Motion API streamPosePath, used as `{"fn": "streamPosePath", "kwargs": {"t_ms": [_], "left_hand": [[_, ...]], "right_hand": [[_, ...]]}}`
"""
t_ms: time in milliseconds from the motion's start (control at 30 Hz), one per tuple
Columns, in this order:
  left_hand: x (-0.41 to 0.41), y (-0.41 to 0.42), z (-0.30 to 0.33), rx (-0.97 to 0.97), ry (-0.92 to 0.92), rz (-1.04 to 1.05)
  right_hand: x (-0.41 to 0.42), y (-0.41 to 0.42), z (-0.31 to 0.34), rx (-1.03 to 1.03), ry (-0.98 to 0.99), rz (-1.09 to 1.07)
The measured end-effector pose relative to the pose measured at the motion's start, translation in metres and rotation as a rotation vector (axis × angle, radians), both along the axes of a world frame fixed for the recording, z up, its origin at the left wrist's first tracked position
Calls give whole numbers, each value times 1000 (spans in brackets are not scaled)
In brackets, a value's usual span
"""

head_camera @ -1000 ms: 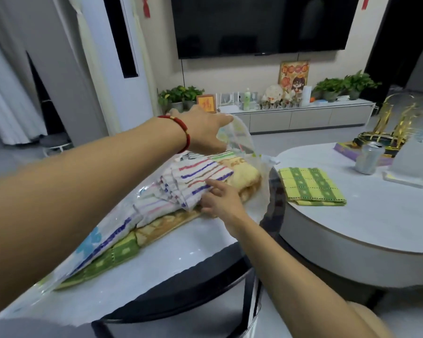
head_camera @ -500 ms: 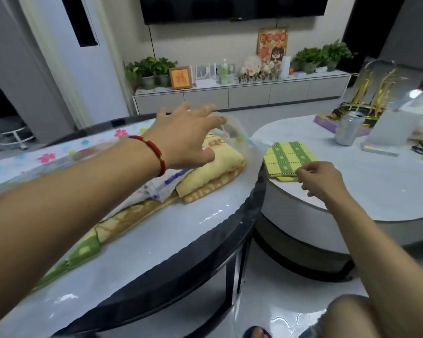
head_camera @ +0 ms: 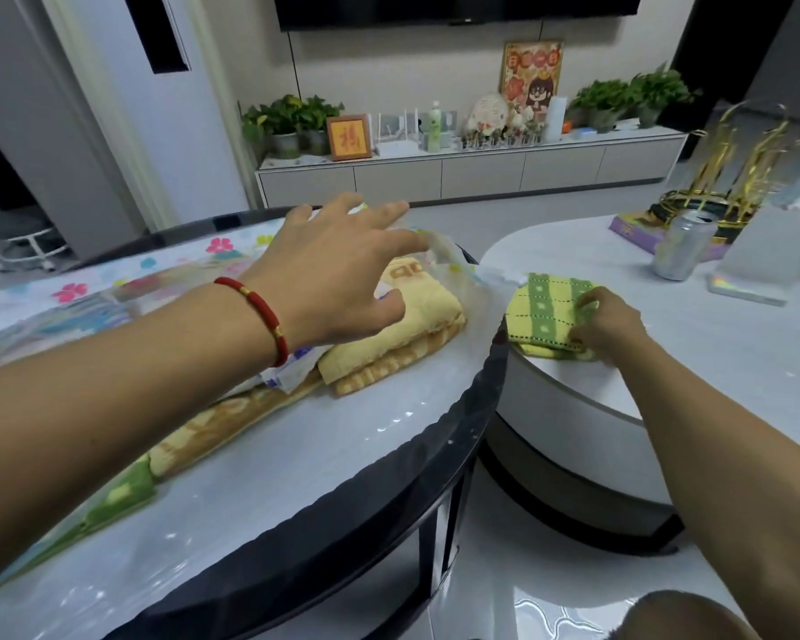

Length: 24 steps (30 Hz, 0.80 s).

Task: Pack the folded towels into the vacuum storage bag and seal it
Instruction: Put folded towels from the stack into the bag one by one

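Head view: the left hand [head_camera: 342,274] rests spread-fingered on the vacuum storage bag [head_camera: 439,265] – likely steadying its mouth – while the right hand [head_camera: 606,323] pinches the green folded towel [head_camera: 541,311] lying just beside it, ready to slide in.

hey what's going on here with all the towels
A person is packing folded towels into a clear vacuum storage bag on the near table. The left hand reaches over the yellow towel at the bag's mouth, fingers spread. The right hand has a grip on the green-and-yellow towel on the white table. The bag is unsealed.
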State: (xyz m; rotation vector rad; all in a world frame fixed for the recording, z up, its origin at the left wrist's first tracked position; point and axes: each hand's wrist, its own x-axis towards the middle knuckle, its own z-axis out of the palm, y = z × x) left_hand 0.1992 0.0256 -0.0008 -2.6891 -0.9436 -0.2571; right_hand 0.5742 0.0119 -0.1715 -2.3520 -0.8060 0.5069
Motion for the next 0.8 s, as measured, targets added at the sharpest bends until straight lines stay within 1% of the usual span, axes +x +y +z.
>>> {"fn": "streamPosePath", "kwargs": {"t_ms": [33, 133, 167, 333, 433, 567, 667, 733, 800], "left_hand": [[-3, -2, 0, 25, -3, 8], [-19, -8, 2, 60, -3, 62], [-26, -10, 3, 62, 6, 82], [-76, -29, 3, 50, 68, 201], [-116, -45, 2, 17, 85, 267], [-171, -61, 3, -31, 133, 376], [-204, -64, 12, -66, 239, 467], [-215, -66, 25, -77, 244, 474], [-218, -68, 40, -47, 219, 458]], "right_hand": [[0, -4, 5, 30, 87, 8], [-9, -30, 20, 190, 429, 19], [-16, -45, 24, 222, 489, 41], [-57, -127, 55, 394, 655, 220], [-84, -173, 82, 380, 772, 379], [-127, -207, 116, 284, 875, 646], [-180, -203, 133, 193, 963, 835], [-226, -187, 137, 162, 980, 946], [-275, -162, 137, 185, 954, 1022]]}}
